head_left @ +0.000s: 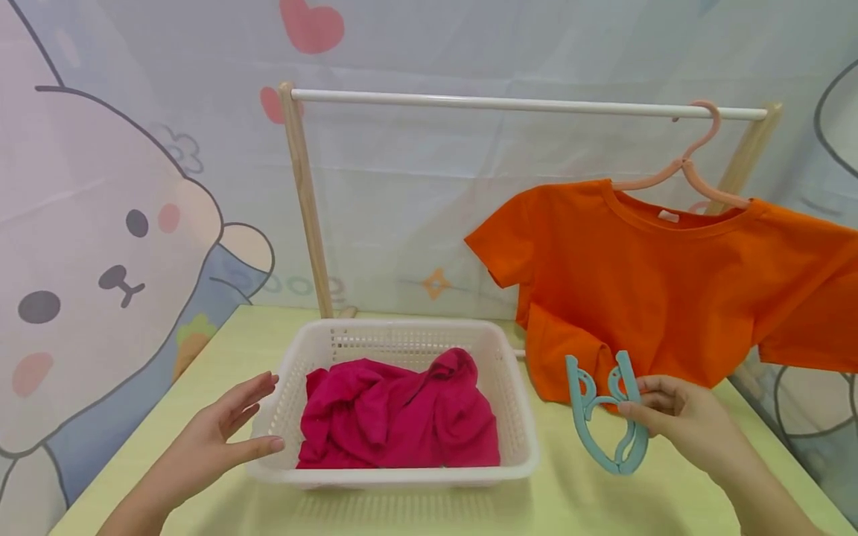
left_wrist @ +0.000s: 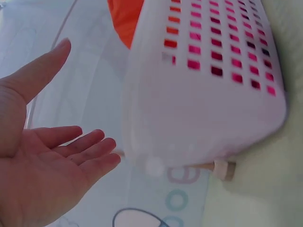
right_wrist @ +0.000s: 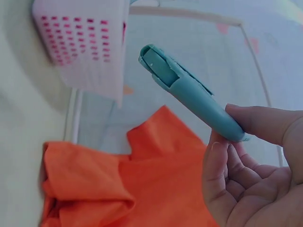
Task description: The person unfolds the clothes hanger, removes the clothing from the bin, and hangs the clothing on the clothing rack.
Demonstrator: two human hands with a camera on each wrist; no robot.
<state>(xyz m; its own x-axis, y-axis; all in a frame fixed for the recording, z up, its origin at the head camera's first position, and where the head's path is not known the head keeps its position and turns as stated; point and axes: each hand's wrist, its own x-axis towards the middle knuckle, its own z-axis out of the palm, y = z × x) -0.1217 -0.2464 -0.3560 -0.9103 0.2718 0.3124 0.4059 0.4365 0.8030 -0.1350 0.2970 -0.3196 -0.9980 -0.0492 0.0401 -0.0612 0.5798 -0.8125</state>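
My right hand (head_left: 693, 424) pinches a folded light-blue clothes hanger (head_left: 582, 424) between thumb and fingers, in front of the orange T-shirt and above the table. In the right wrist view the same hanger (right_wrist: 199, 101) is seen along its edge. My left hand (head_left: 211, 439) is held beside the left side of a white plastic basket (head_left: 519, 417), fingers extended and thumb apart, holding nothing. A crumpled magenta garment (head_left: 402, 417) lies inside the basket. The left wrist view shows the left palm (left_wrist: 52, 175) next to the basket wall (left_wrist: 189, 113).
An orange T-shirt (head_left: 643, 275) hangs on a pink hanger (head_left: 704, 141) at the right of a rack with a white rail (head_left: 469, 100) and wooden posts. Its lower part reaches the pale yellow table (head_left: 570, 491). A printed cloth backdrop (head_left: 402, 201) stands behind.
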